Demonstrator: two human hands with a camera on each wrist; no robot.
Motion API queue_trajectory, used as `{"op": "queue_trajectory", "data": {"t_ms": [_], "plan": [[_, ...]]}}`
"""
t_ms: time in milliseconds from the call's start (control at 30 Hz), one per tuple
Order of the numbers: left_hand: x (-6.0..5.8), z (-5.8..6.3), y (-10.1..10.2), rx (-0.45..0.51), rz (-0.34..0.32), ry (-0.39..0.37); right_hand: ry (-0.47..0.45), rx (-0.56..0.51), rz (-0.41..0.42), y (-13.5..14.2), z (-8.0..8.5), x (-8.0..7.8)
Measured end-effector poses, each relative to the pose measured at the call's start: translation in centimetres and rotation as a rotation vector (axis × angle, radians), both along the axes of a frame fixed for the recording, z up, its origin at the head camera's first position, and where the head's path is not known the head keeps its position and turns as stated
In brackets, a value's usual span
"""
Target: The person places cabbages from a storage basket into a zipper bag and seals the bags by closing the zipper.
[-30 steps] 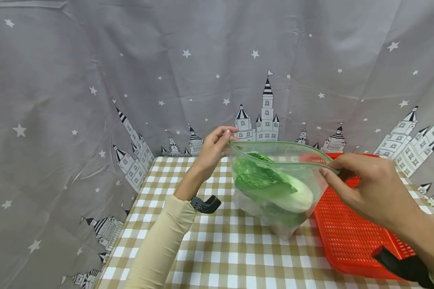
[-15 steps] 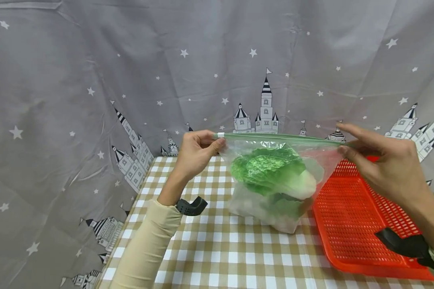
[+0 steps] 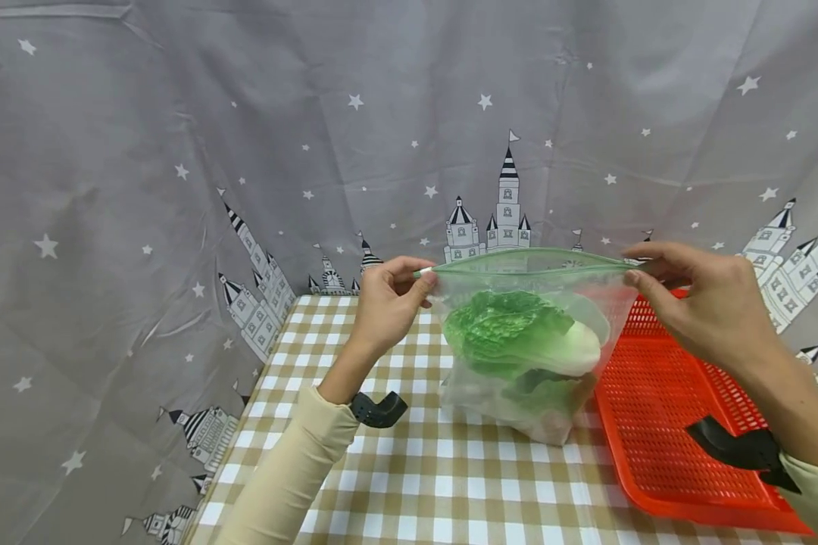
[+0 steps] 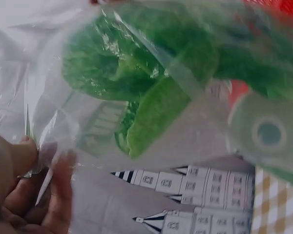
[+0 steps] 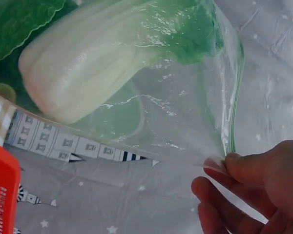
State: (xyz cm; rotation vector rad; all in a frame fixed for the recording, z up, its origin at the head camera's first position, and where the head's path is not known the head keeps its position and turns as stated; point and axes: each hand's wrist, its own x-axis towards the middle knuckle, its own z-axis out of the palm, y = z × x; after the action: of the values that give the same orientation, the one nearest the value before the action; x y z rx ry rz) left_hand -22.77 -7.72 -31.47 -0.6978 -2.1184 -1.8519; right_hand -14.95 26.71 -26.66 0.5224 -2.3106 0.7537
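A clear zip bag [image 3: 473, 390] with a green zip strip hangs upright between both hands. Inside it lies a head of napa cabbage [image 3: 518, 333], leafy end to the left; its pale stalk [image 5: 83, 68] fills much of the right wrist view. Darker green leaves [image 3: 541, 386] show lower in the bag. My left hand [image 3: 391, 303] pinches the bag's top left corner, thumb right at the white slider [image 3: 426, 270]. At the top right corner, my right hand [image 3: 709, 303] pinches the strip between thumb and fingers. The bag's mouth gapes slightly along the middle.
A red perforated plastic basket [image 3: 675, 424] stands on the right, partly behind the bag and right arm. A brown and white checked cloth [image 3: 395, 484] covers the table. Behind it hangs a grey curtain [image 3: 354, 151] printed with castles and stars.
The bag's mouth, wide apart a second ago, was pulled straight half a second ago and now parts slightly again. The hands spread apart, then came a little closer together.
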Motion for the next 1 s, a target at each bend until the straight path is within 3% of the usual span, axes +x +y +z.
{"op": "queue_trajectory", "data": {"t_ms": [267,400,533,633,833,1000], "plan": [[0.0,0.2,0.1,0.058,0.112,-0.049,0.027,-0.062,-0.073,0.5,-0.8,-0.2],[0.2,0.4,0.5,0.068,0.126,-0.014,0.099,-0.056,-0.102,-0.9,-0.5,-0.7],[0.8,0.7,1.4,0.073,0.063,0.076,0.292,-0.036,0.021,-4.2,0.1,-1.2],[1.3,0.9,2.0,0.085,0.010,0.137,0.342,0.013,0.135,-7.2,0.6,-1.3],[1.8,0.5,3.3,0.157,-0.016,0.240,0.263,0.088,0.236,-11.7,1.0,-2.1],[2.1,-0.2,3.9,0.216,-0.035,0.268,0.132,-0.003,0.296,-13.3,0.0,-3.2]]}}
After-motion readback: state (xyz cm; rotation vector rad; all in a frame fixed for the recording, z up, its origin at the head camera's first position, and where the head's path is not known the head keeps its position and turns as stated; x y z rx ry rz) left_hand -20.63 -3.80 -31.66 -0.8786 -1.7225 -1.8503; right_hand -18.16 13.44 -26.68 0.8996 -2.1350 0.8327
